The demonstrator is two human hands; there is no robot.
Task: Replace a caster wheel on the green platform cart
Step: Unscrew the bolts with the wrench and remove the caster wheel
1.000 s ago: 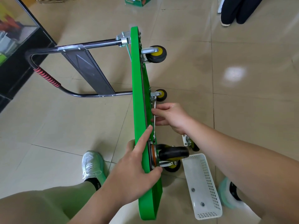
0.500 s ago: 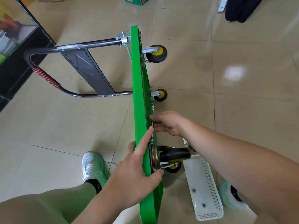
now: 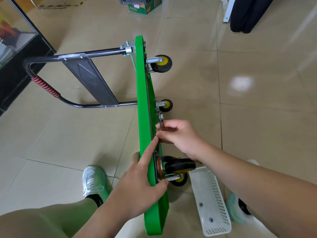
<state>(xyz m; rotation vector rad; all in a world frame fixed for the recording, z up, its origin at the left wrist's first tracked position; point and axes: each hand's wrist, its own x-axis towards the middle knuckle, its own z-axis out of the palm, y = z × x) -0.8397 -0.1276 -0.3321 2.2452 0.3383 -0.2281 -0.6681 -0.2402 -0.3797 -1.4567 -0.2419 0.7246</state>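
Observation:
The green platform cart (image 3: 143,93) stands on its long edge on the tiled floor, its wheels pointing right. My left hand (image 3: 139,184) clasps the deck's near part, forefinger straight along the edge and thumb by the mount of a large black caster (image 3: 180,165). My right hand (image 3: 180,135) pinches a thin metal wrench (image 3: 160,120) that lies flat against the underside above that caster. Two yellow-hubbed casters (image 3: 162,63) sit farther up the deck, the smaller-looking one (image 3: 166,105) just beyond the wrench head. Another yellow-hubbed wheel (image 3: 179,180) shows behind the black caster.
A white plastic basket (image 3: 211,201) with a few small fasteners lies on the floor right of the cart. The folded black handle with a red grip (image 3: 46,86) stretches left. My white shoe (image 3: 93,180) is on the left, a dark cabinet (image 3: 15,66) far left, a person's dark legs (image 3: 247,14) top right.
My right hand slid down the underside toward the black caster, then back up a little, keeping the wrench against the deck. My left hand kept its hold on the deck. The view shifted slightly.

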